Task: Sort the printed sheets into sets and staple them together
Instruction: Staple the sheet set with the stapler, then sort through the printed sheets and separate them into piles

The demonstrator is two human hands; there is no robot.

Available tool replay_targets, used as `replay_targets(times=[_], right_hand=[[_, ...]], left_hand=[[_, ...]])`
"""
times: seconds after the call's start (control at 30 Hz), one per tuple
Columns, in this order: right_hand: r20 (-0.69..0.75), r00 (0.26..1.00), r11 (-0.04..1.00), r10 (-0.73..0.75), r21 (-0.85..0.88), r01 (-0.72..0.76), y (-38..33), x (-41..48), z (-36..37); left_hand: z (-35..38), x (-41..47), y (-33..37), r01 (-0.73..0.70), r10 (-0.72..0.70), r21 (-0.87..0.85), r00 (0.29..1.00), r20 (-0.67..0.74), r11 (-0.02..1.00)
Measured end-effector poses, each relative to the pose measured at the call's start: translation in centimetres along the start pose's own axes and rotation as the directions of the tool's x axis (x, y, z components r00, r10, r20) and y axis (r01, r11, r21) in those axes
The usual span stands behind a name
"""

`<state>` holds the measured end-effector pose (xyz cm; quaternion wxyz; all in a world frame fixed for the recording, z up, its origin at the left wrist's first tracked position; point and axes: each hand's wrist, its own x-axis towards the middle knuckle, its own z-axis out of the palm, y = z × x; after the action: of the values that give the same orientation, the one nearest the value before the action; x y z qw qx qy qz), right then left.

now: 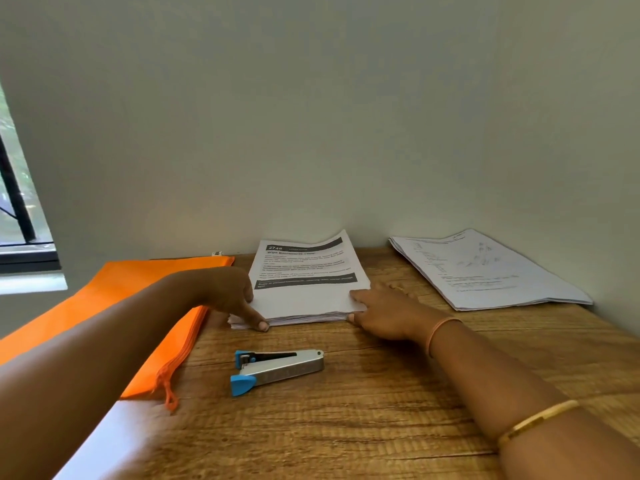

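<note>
A thick stack of printed sheets [304, 289] lies on the wooden table against the wall, its top page bearing black header bars. My left hand [232, 292] rests at the stack's left edge, thumb down along its front left corner. My right hand [384, 313] lies at the front right corner, fingers on the top sheet and thumb against the stack's front edge. A silver stapler with blue ends [277, 370] lies on its side in front of the stack, touched by neither hand. A second, thinner pile of printed sheets [485, 271] sits at the far right by the wall.
An orange zip pouch [138, 306] lies flat on the left, partly under my left forearm. The wooden table [346, 427] ends at the wall behind and at a wall on the right. A window is at the far left.
</note>
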<state>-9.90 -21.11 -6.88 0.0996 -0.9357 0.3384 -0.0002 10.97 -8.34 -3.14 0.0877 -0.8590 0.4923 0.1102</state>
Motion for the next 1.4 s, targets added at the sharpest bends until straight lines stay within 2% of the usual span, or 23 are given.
replay_targets(times=[0.27, 0.5, 0.57, 0.63, 0.7, 0.8, 0.93, 1.07, 1.2, 1.3, 1.37, 1.4], right_hand=[[0.006, 1.0, 1.0, -0.014, 0.022, 0.014, 0.3, -0.3, -0.1], [-0.022, 0.998, 0.997, -0.058, 0.057, 0.059, 1.1, 0.1, 0.0], [-0.062, 0.99, 0.972, -0.13, 0.191, 0.14, 1.8, -0.4, -0.8], [-0.15, 0.972, 0.924, -0.179, 0.313, 0.218, 2.6, -1.2, -2.1], [-0.229, 0.969, 0.925, -0.091, 0.34, 0.167, 4.7, -2.3, -3.1], [-0.304, 0.948, 0.947, 0.097, 0.322, 0.006, 9.6, -2.6, -3.9], [-0.379, 0.864, 0.926, 0.332, 0.306, -0.222, 15.7, -2.9, -4.6], [-0.283, 0.814, 0.86, 0.507, 0.234, -0.454, 19.7, -3.0, -4.4], [-0.199, 0.816, 0.837, 0.542, 0.214, -0.504, 20.6, -2.2, -3.6], [-0.131, 0.838, 0.846, 0.529, 0.153, -0.511, 20.7, -1.6, -3.3], [-0.1, 0.848, 0.852, 0.52, 0.12, -0.509, 20.7, -1.5, -3.1], [-0.092, 0.85, 0.853, 0.519, 0.12, -0.508, 20.6, -1.4, -3.1]], left_hand=[[-0.1, -0.5, 0.6, 0.006, -0.005, -0.002, 0.999, 0.049, 1.0], [-0.5, -1.2, 1.4, 0.045, -0.05, 0.073, 0.996, 0.071, 0.996], [-0.9, -1.7, 2.2, 0.011, -0.015, 0.046, 0.998, 0.068, 0.999], [-1.2, -2.1, 3.0, -0.088, 0.088, -0.018, 0.996, 0.015, 0.996], [-1.4, -2.1, 4.7, -0.133, 0.128, -0.057, 0.988, -0.086, 0.989], [-1.5, -2.3, 8.7, -0.197, 0.172, -0.076, 0.951, -0.257, 0.977], [-0.4, -1.9, 15.8, -0.348, 0.247, -0.194, 0.879, -0.407, 0.917], [0.7, 0.3, 23.2, -0.401, 0.22, -0.431, 0.885, -0.41, 0.808], [0.7, 4.3, 27.7, -0.284, 0.064, -0.757, 0.949, -0.307, 0.588], [0.1, 6.0, 29.4, -0.176, -0.106, -0.938, 0.971, -0.216, 0.3], [-0.1, 6.4, 29.7, -0.122, -0.162, -0.99, 0.978, -0.132, 0.071], [-0.2, 6.7, 29.7, -0.107, -0.171, -0.994, 0.98, -0.104, -0.01]])
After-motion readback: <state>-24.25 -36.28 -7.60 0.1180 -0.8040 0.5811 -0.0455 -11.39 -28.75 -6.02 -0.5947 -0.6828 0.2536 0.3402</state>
